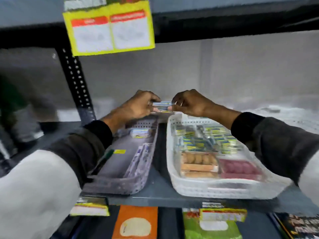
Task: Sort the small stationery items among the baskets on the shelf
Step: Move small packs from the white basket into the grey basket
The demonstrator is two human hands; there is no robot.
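My left hand (138, 106) and my right hand (188, 102) together hold a small stack of blue, white and yellow packets (162, 106) above the far ends of two baskets. Each hand pinches one end of the stack. Below the left hand lies the grey basket (120, 187), with one similar packet (139, 133) at its far end and long white packs (138, 161) along its right wall. On the right stands the white basket (215, 190), holding several such small packets (207, 140), a tan box (198, 164) and a purple pack (240, 168).
Both baskets rest on a dark grey shelf board (160, 194). A black perforated upright (76, 83) rises at the left, under a yellow price sign (110, 28). Yellow price tags (222, 213) hang on the shelf edge. Orange and green packages (136, 223) sit on the level below.
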